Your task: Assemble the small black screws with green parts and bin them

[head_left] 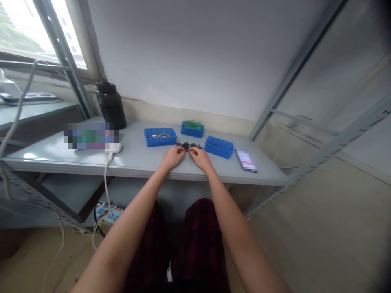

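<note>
A pile of small dark parts (188,145) lies near the front of the grey shelf, between blue bins. My left hand (174,157) is at the pile's near left side, its fingers pinched together. Close beside it on the right, my right hand (199,157) has its thumb and fingers together too. Whatever the fingertips hold is too small to make out. The left blue bin (160,141) contains thin metal pieces. Green material (193,125) fills the back blue bin (192,132). No contents show in the right blue bin (218,151).
A phone (246,160) lies at the right. Toward the left are a dark bottle (111,106), a blurred object (91,136) and a white plug (113,147) with a cable hanging over the shelf edge (146,172). Metal uprights frame both sides; a power strip (108,213) sits below.
</note>
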Available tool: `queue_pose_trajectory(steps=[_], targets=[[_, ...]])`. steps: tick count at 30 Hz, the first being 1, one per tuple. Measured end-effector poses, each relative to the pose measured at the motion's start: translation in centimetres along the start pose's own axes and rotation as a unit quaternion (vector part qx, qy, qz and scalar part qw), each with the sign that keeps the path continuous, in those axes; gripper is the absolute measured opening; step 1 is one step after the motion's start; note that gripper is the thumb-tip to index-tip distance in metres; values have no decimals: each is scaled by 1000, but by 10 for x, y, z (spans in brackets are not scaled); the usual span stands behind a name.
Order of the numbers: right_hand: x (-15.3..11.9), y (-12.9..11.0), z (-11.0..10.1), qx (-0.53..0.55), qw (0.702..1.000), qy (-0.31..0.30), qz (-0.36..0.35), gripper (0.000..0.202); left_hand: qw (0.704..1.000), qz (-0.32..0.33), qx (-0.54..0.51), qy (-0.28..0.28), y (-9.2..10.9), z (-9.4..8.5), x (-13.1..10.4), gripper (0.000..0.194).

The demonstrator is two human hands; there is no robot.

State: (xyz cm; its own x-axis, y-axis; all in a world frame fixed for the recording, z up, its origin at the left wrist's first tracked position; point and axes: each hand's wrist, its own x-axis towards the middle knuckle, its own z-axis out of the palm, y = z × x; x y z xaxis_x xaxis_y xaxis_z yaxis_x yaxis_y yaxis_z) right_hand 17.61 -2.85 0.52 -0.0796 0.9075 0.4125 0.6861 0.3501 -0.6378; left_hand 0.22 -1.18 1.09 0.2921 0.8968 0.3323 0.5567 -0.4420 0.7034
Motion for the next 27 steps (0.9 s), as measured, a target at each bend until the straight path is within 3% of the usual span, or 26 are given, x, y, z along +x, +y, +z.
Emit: queue_pose_trajectory(steps=[27], targets=[[-1, -2, -1, 1, 1000, 2, 7, 19, 1000, 7, -2, 3, -3, 1, 1, 22]])
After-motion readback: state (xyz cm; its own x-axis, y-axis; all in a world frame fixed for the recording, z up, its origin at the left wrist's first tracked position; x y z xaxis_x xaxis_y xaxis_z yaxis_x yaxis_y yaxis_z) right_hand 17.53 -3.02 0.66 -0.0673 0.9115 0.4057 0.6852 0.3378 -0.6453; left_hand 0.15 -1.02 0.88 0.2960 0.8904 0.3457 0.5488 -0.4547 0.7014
